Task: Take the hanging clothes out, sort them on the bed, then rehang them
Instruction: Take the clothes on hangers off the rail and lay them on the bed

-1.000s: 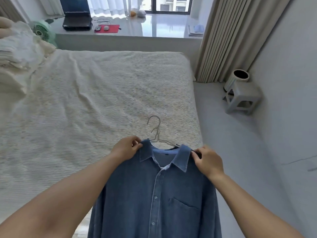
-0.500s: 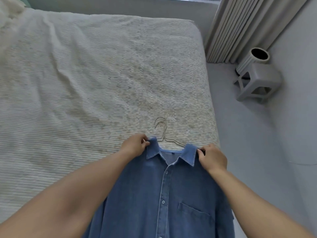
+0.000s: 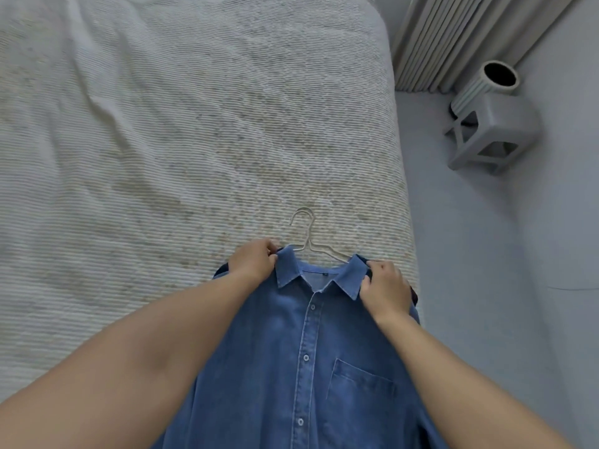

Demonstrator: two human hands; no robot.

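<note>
Broadly, the bed (image 3: pixel 162 140) fills the left and middle of the view, covered in a ribbed off-white spread with a few soft creases. On its near right edge lies a blue denim shirt (image 3: pixel 308 367), front side up, its collar end on the spread and its lower part running off the bottom of the view. The shirt sits on a thin metal hanger (image 3: pixel 306 236), whose hook lies flat on the bed just beyond the collar.

Both hands hold the shirt at the shoulders, one on each side of the collar. The left hand (image 3: pixel 254 265) has its fingers curled over the shoulder seam beside the left collar point, pinching the cloth there. The right hand (image 3: pixel 384 291) grips the other shoulder, fingers bent round the fabric next to the right collar point.

Compared with a second ago, the view has tipped downward: the desk and window are gone from sight, and the shirt has moved further onto the bed, its collar now resting on the spread.

The shirt is mid-blue, buttoned down the front with small pale buttons, with a patch pocket (image 3: pixel 359 393) on the chest and a spread collar showing a darker neckband inside.

Off to the right, a grey stool (image 3: pixel 499 131) stands on the floor beside a ribbed pale vase (image 3: pixel 486 82), near the pleated curtain (image 3: pixel 453 37).
</note>
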